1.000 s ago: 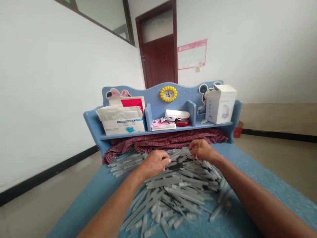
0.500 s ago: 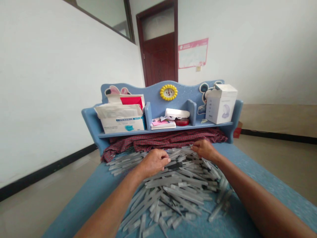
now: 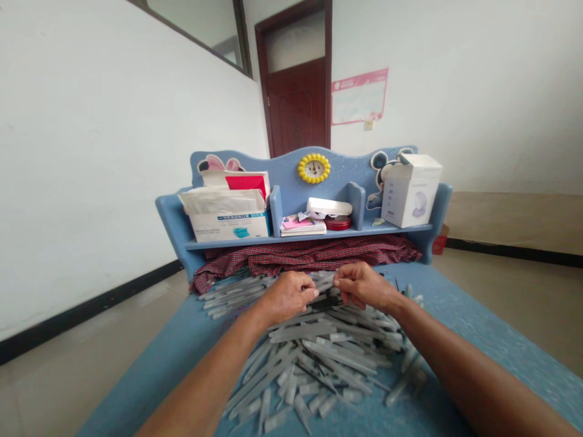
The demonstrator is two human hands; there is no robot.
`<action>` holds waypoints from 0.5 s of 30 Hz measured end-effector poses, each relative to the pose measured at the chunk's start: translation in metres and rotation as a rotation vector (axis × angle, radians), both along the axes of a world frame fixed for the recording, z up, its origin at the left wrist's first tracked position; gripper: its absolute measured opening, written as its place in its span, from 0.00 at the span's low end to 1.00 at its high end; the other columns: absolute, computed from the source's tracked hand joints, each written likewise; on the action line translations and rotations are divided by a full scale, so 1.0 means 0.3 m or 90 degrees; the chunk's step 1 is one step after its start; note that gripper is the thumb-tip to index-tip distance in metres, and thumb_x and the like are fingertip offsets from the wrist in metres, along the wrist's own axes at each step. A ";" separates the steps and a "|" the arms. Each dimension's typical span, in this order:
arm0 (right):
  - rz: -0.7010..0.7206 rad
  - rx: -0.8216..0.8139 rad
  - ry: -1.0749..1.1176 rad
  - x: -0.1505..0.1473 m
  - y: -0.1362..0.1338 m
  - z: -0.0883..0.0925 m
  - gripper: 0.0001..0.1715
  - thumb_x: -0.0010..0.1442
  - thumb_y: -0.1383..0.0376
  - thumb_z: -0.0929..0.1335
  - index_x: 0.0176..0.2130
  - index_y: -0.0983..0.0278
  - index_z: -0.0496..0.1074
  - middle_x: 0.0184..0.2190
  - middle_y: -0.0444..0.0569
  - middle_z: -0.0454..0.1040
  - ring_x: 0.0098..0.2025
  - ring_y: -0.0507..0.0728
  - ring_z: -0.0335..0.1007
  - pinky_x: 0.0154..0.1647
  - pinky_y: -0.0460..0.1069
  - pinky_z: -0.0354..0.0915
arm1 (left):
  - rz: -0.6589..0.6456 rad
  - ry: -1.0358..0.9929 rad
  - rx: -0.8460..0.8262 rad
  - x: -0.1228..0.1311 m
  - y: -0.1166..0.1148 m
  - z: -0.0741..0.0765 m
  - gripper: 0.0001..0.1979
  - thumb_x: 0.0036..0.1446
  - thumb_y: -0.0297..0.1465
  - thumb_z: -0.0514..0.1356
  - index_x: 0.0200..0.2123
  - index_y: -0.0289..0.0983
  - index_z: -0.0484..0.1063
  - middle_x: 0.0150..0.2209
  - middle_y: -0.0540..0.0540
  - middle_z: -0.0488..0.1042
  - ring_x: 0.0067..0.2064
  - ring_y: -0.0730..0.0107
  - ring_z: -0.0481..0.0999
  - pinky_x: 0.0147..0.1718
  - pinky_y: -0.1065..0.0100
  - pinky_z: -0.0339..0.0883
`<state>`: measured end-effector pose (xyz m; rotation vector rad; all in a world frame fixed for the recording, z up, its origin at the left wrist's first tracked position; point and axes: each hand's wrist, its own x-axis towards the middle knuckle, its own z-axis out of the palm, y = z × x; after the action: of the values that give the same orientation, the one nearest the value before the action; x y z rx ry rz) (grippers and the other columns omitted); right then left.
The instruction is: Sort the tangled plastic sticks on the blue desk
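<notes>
A heap of several grey translucent pen barrels and caps point(image 3: 314, 352) lies on the blue desk point(image 3: 460, 315). My left hand point(image 3: 291, 295) is closed in a pinch over the back of the heap, holding a thin grey piece. My right hand point(image 3: 362, 284) is closed too, fingertips pinched and nearly touching the left hand's. Between them runs a grey pen piece point(image 3: 325, 283). What exactly each hand grips is small and partly hidden by the fingers.
A blue shelf point(image 3: 310, 233) at the desk's back carries a mask box point(image 3: 230, 221), a white box point(image 3: 410, 189), a red tin point(image 3: 337, 223) and a yellow clock point(image 3: 314, 169). Plaid cloth point(image 3: 310, 255) lies beneath it. A brown door point(image 3: 298, 103) stands behind.
My right hand has moved left from the heap's far right side to meet my left hand. The left hand has stayed nearly still, closed over the heap.
</notes>
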<state>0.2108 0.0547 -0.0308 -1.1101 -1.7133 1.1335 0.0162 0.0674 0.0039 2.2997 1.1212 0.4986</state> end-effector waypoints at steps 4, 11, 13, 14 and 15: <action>-0.061 -0.017 0.043 0.025 0.013 0.007 0.10 0.50 0.61 0.65 0.25 0.66 0.64 0.13 0.40 0.68 0.08 0.44 0.52 0.07 0.40 0.45 | -0.009 0.006 -0.016 -0.040 0.027 0.026 0.12 0.48 0.36 0.54 0.25 0.34 0.72 0.17 0.52 0.68 0.21 0.72 0.68 0.21 0.74 0.56; -0.154 -0.037 0.017 0.103 0.062 -0.025 0.05 0.47 0.65 0.63 0.23 0.65 0.64 0.11 0.40 0.66 0.06 0.45 0.48 0.07 0.41 0.42 | 0.100 0.057 -0.030 -0.233 0.123 0.087 0.07 0.39 0.31 0.58 0.14 0.35 0.68 0.11 0.54 0.65 0.17 0.76 0.62 0.18 0.74 0.51; -0.172 -0.035 -0.007 0.104 0.067 -0.036 0.05 0.47 0.66 0.62 0.22 0.65 0.64 0.10 0.39 0.65 0.07 0.45 0.47 0.07 0.42 0.42 | 0.128 0.054 -0.019 -0.251 0.129 0.098 0.07 0.37 0.29 0.59 0.13 0.35 0.67 0.10 0.54 0.63 0.16 0.77 0.61 0.17 0.75 0.49; -0.181 -0.030 -0.020 0.102 0.068 -0.039 0.06 0.47 0.66 0.63 0.22 0.65 0.64 0.09 0.39 0.64 0.07 0.45 0.47 0.08 0.42 0.42 | 0.137 0.051 -0.010 -0.245 0.126 0.101 0.06 0.38 0.29 0.59 0.14 0.35 0.68 0.11 0.54 0.64 0.16 0.77 0.61 0.17 0.75 0.49; -0.192 -0.023 -0.033 0.099 0.069 -0.040 0.07 0.48 0.66 0.63 0.22 0.66 0.65 0.08 0.39 0.63 0.07 0.45 0.47 0.08 0.42 0.41 | 0.144 0.035 -0.002 -0.231 0.119 0.104 0.06 0.40 0.30 0.58 0.16 0.34 0.69 0.13 0.54 0.66 0.17 0.77 0.61 0.17 0.75 0.50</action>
<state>0.2404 0.0753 -0.0427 -1.3777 -1.5055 0.9553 -0.0530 0.1032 0.0352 2.2065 1.4182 0.5195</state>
